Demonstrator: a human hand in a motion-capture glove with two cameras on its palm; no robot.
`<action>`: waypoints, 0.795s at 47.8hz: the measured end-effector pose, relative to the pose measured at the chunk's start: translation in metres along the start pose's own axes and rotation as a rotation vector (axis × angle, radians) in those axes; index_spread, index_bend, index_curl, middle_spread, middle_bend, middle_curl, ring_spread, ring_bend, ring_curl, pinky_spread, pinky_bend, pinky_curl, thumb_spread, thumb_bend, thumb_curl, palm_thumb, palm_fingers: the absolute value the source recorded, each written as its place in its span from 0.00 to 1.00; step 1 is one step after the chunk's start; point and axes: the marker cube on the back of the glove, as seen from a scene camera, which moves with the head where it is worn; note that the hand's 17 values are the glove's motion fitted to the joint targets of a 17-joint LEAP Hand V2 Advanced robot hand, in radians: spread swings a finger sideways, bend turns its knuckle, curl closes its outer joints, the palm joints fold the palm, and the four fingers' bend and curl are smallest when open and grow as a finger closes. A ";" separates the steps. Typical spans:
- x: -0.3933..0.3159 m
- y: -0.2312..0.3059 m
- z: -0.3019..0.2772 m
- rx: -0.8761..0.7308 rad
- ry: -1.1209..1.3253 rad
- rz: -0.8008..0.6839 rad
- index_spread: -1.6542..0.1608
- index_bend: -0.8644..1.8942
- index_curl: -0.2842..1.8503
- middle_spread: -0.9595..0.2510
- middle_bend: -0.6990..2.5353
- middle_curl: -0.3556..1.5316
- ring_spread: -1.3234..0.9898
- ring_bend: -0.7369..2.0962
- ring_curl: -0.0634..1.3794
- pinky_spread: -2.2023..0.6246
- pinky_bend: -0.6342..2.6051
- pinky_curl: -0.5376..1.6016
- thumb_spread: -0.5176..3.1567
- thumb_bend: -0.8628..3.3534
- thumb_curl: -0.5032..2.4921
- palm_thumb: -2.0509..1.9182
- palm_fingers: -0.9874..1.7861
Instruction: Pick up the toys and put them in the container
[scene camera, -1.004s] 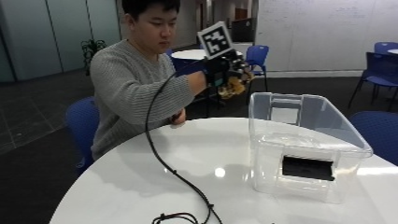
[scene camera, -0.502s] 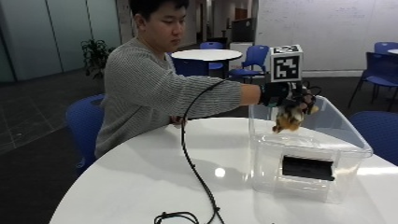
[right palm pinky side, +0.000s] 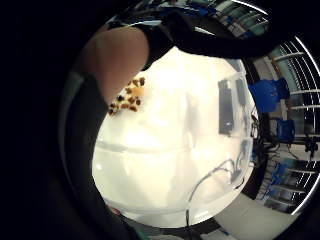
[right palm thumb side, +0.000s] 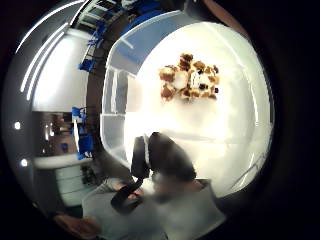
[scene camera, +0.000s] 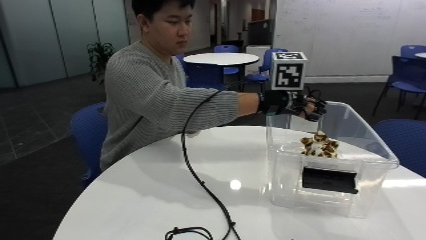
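Outside view: the gloved right hand (scene camera: 296, 106) hovers above the clear container (scene camera: 373, 147) with fingers spread and nothing in them, held high, I judge, so it clears the rim after letting go. The spotted plush toy (scene camera: 319, 145) is inside the container, apart from the hand; whether it rests on the bottom or hangs in mid-fall I cannot tell. The container stands on the white tabletop (scene camera: 160, 190). The thumb-side palm view looks straight down on the toy (right palm thumb side: 190, 82) within the walls, which the side angle only shows through plastic. The little-finger view catches just part of the toy (right palm pinky side: 127, 100) past a bare finger.
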 end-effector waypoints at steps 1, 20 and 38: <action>0.001 0.007 -0.003 0.006 -0.008 -0.002 0.68 0.38 0.45 0.61 0.27 0.49 0.48 0.40 0.35 0.79 0.46 0.43 0.47 0.19 0.35 0.51 0.32; 0.092 0.245 -0.043 0.172 -0.062 0.018 0.68 0.37 0.40 0.64 0.26 0.42 0.52 0.35 0.32 0.80 0.42 0.41 0.46 0.18 0.27 0.48 0.32; 0.056 0.374 -0.001 0.226 -0.063 -0.043 0.69 0.38 0.37 0.66 0.27 0.39 0.53 0.33 0.30 0.81 0.40 0.40 0.46 0.19 0.24 0.49 0.33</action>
